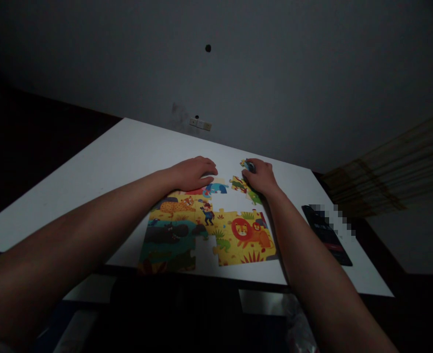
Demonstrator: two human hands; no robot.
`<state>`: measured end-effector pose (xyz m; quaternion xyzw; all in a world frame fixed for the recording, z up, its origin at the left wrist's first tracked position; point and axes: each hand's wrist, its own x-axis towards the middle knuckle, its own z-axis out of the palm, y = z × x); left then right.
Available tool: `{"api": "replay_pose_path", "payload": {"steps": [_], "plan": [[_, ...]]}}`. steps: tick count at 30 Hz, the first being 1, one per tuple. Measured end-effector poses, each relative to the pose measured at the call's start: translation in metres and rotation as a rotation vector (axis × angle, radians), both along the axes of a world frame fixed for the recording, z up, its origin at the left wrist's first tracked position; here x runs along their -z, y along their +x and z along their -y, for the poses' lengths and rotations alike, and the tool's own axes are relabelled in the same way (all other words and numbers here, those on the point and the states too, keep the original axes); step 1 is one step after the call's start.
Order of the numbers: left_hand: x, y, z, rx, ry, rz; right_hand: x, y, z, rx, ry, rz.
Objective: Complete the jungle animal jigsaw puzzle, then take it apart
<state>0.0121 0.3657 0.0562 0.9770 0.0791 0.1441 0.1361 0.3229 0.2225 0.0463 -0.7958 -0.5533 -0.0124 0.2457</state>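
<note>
A partly joined jigsaw puzzle (175,215) with a leopard, a hippo and lions lies on the white table. Bare table shows through a gap in its upper middle and another at its lower edge. My left hand (196,174) rests at the puzzle's upper left, fingers apart, beside a blue elephant piece (218,188). My right hand (261,175) pinches a small puzzle piece (244,164) above the upper right corner. Just below that hand lie a piece with a green and red picture (239,184) and a green one (253,197), partly covered by the hand and wrist.
The white table (128,147) reaches to a grey wall with a socket strip (200,124). A dark flat packet (326,235) lies at the right, partly blurred out. A curtain (378,171) hangs at the far right. Clear plastic (299,323) shows below the table's front edge.
</note>
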Motion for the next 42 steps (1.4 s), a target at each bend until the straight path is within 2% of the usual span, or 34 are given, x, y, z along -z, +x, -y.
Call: {"api": "replay_pose_path", "payload": {"steps": [9,12,15,19,25,29,32,36,42], "plan": [[0.002,0.001,-0.002,0.013,0.015,0.009,0.001,0.006,-0.006,0.038,-0.004,-0.011],[0.002,0.0,-0.002,0.002,0.015,-0.002,-0.001,0.006,-0.005,0.056,0.04,-0.053],[0.002,0.0,-0.001,-0.001,0.006,-0.007,-0.003,0.006,-0.004,0.003,0.11,-0.067],[0.002,0.001,-0.002,0.001,0.001,-0.007,-0.008,0.002,-0.001,-0.01,0.198,-0.071],[0.002,0.001,-0.002,0.009,-0.023,0.007,-0.02,-0.008,0.005,0.005,0.168,-0.136],[0.002,0.001,-0.002,0.015,-0.022,0.019,-0.023,-0.014,0.005,0.041,0.253,-0.339],[0.002,0.001,-0.002,0.016,-0.029,0.021,-0.024,-0.021,0.006,-0.044,0.304,-0.543],[0.001,0.001,-0.001,0.015,-0.017,0.018,-0.028,-0.035,0.009,-0.203,0.26,-0.771],[-0.002,0.001,0.002,0.005,-0.026,0.018,-0.036,-0.06,0.012,-0.281,0.163,-1.119]]}}
